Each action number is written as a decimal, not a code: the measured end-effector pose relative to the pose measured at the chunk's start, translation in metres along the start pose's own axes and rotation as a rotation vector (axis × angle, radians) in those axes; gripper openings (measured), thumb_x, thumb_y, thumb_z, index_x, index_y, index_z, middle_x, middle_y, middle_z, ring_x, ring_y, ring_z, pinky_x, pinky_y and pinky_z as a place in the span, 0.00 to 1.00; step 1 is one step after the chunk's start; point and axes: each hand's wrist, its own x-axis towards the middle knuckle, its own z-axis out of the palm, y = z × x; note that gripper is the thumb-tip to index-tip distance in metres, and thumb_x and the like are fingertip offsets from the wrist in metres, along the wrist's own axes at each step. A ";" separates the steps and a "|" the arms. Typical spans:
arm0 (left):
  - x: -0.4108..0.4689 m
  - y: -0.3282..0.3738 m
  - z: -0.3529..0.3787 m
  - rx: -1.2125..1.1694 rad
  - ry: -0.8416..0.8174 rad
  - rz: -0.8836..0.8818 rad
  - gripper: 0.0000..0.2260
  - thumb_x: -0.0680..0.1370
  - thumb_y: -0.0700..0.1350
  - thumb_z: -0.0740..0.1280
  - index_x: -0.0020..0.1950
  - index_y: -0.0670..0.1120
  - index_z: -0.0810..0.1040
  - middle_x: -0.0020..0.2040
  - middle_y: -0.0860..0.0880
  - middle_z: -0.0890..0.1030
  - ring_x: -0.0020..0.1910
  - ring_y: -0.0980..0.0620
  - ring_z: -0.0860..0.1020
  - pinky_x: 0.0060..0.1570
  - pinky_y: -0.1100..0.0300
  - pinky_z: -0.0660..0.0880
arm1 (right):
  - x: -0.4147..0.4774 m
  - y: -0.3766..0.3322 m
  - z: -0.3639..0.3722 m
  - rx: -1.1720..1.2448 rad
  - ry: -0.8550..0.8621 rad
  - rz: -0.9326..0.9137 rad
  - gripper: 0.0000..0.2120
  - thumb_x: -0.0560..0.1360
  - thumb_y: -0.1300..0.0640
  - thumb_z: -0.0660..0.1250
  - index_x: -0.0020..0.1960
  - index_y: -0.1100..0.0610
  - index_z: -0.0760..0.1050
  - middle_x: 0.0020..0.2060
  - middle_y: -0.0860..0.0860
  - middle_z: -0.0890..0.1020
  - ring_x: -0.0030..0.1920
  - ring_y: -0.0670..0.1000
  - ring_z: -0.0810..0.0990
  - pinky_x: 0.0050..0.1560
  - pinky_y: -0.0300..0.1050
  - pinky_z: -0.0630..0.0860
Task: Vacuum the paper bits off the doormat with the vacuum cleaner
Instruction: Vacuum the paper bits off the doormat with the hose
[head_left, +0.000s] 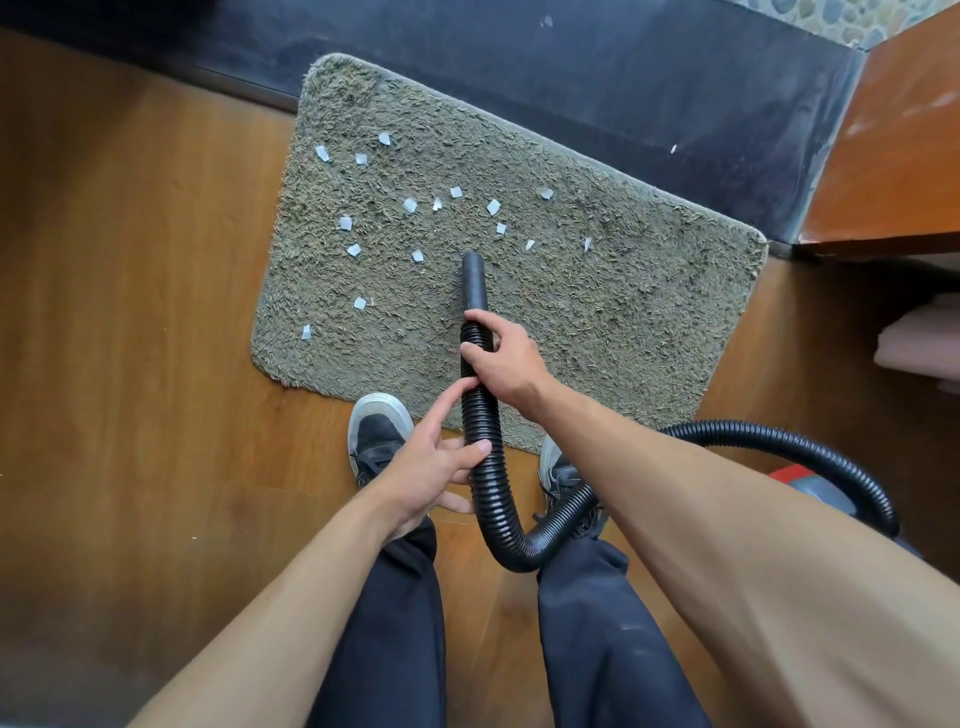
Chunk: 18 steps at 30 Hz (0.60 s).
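Observation:
A grey-green shaggy doormat (597, 312) lies on the wooden floor, with several small white paper bits (410, 204) scattered over its left and middle. The black ribbed vacuum hose (483, 415) runs up from between my legs and ends in a smooth black nozzle (474, 280) that points at the mat's middle, close to the bits. My right hand (501, 364) grips the hose just behind the nozzle. Lower down, my left hand (426, 467) holds the hose, with the thumb on top and the fingers curled around it.
The hose loops right to a red and grey vacuum body (810, 488) behind my right arm. My two shoes (376, 436) stand at the mat's near edge. A dark stone threshold (623, 93) borders the mat's far side. A wooden door (893, 135) stands at the right.

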 end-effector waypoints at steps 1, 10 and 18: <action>0.001 0.001 0.002 0.007 -0.007 -0.004 0.30 0.80 0.39 0.66 0.71 0.70 0.63 0.45 0.46 0.83 0.45 0.47 0.82 0.47 0.39 0.81 | 0.000 0.002 -0.003 0.021 0.006 0.004 0.22 0.74 0.56 0.67 0.67 0.46 0.74 0.51 0.53 0.83 0.51 0.54 0.82 0.60 0.52 0.77; 0.012 0.012 0.016 0.056 -0.029 -0.008 0.30 0.81 0.39 0.66 0.72 0.69 0.62 0.45 0.49 0.84 0.42 0.51 0.84 0.35 0.52 0.80 | 0.004 0.009 -0.022 0.085 0.040 -0.004 0.21 0.75 0.56 0.67 0.67 0.46 0.74 0.47 0.50 0.80 0.47 0.50 0.81 0.60 0.53 0.77; 0.024 0.034 0.010 0.115 -0.020 0.020 0.30 0.81 0.39 0.66 0.72 0.68 0.62 0.50 0.44 0.82 0.44 0.47 0.83 0.35 0.52 0.80 | 0.022 -0.008 -0.031 0.109 0.063 -0.023 0.22 0.73 0.55 0.67 0.67 0.47 0.74 0.50 0.52 0.81 0.50 0.52 0.81 0.62 0.53 0.77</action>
